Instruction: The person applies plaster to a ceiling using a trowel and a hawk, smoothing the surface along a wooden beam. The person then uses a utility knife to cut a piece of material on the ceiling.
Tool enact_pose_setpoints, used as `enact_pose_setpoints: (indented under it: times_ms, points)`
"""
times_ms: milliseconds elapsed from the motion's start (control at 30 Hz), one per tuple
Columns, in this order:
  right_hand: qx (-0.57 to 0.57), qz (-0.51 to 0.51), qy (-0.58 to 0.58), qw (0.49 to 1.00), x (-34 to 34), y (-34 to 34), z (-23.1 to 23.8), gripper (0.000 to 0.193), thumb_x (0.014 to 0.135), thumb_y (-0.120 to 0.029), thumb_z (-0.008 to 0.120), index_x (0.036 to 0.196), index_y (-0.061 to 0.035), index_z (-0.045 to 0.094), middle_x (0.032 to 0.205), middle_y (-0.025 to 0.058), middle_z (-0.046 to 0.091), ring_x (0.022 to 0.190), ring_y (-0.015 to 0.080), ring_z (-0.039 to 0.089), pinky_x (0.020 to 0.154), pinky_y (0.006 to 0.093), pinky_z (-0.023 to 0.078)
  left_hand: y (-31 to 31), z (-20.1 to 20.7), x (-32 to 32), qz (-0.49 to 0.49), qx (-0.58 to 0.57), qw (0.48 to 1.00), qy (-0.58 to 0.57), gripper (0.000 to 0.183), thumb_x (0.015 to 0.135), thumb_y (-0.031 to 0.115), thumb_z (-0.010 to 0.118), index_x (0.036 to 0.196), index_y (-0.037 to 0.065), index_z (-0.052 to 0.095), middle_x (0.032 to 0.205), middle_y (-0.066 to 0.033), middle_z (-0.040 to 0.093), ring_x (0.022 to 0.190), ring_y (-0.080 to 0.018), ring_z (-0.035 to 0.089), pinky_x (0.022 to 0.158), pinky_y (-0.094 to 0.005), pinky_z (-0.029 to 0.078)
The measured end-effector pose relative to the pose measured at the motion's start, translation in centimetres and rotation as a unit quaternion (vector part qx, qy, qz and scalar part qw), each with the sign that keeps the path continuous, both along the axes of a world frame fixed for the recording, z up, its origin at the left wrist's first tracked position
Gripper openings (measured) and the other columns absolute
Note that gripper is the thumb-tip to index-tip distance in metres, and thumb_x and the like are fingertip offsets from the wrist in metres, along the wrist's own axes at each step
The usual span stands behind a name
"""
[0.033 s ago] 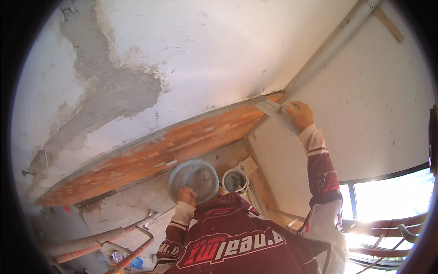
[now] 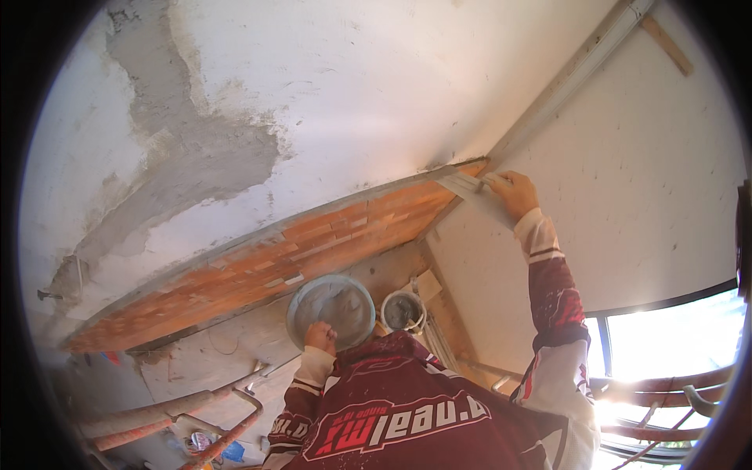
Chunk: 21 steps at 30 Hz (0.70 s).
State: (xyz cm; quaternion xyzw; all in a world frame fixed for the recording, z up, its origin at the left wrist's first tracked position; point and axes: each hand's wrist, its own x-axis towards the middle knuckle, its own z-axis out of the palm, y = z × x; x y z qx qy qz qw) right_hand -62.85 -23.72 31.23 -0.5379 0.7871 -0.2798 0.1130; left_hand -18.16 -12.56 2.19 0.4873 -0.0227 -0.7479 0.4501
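Note:
My right hand (image 2: 513, 196) is raised and closed round a flat trowel (image 2: 464, 186). Its blade meets the top edge of an exposed brick strip (image 2: 329, 243), near the corner of the white walls. Lower down, my left hand (image 2: 321, 337) grips the near rim of a round basin (image 2: 369, 301), its fingers partly hidden. Grey mortar (image 2: 333, 304) lies spread inside that basin.
A bucket (image 2: 424, 312) holding grey mix stands below, just right of the basin. Rusty scaffold tubes (image 2: 235, 427) run at lower left, and more scaffold bars (image 2: 658, 433) are beside the bright window (image 2: 666, 337). A grey plaster patch (image 2: 211, 160) marks the wall at upper left.

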Motion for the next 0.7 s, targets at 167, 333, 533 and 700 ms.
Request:
enact_pose_setpoints:
  times_ms: [167,333,533,700]
  points:
    - [0.053,0.027,0.006,0.998,-1.8,-4.2,0.3,0.036,0.071,-0.031,0.06,0.089,-0.0011,0.066,0.085,0.0176,0.064,0.079,0.0276,0.061,0.071,0.0338,0.046,0.3,-0.5,0.2,0.008,0.0,1.0,-0.023,0.012,0.07,0.001,0.051,0.065,0.008,0.043,0.057,-0.0029,0.041,0.05,-0.0149,0.041,0.048,-0.0305,0.037]
    - [0.138,0.042,0.058,0.988,-1.0,-7.9,2.1,0.036,0.071,-0.031,0.061,0.087,0.0002,0.067,0.085,0.0179,0.064,0.079,0.0285,0.062,0.071,0.0346,0.047,0.3,-0.6,0.8,0.005,-0.029,0.999,-0.023,0.014,0.068,0.002,0.051,0.057,0.008,0.044,0.053,-0.0036,0.04,0.047,-0.0165,0.04,0.046,-0.0308,0.037]
    - [0.192,0.044,0.071,0.978,-1.1,-10.9,3.0,0.036,0.068,-0.03,0.063,0.087,0.0002,0.067,0.086,0.0183,0.064,0.079,0.0289,0.062,0.072,0.0344,0.047,0.1,0.1,0.6,0.036,0.018,0.999,-0.033,0.014,0.068,0.002,0.051,0.057,0.008,0.044,0.053,-0.0033,0.04,0.047,-0.0163,0.04,0.046,-0.031,0.038]
    - [0.201,0.034,0.102,0.974,0.3,-12.0,3.9,0.033,0.068,-0.028,0.065,0.085,0.0007,0.067,0.077,0.0151,0.064,0.071,0.0239,0.061,0.067,0.0331,0.048,-0.2,1.2,0.5,0.047,0.037,0.997,-0.047,0.014,0.069,0.003,0.05,0.058,0.008,0.043,0.053,-0.0028,0.041,0.047,-0.0155,0.04,0.047,-0.0303,0.038]
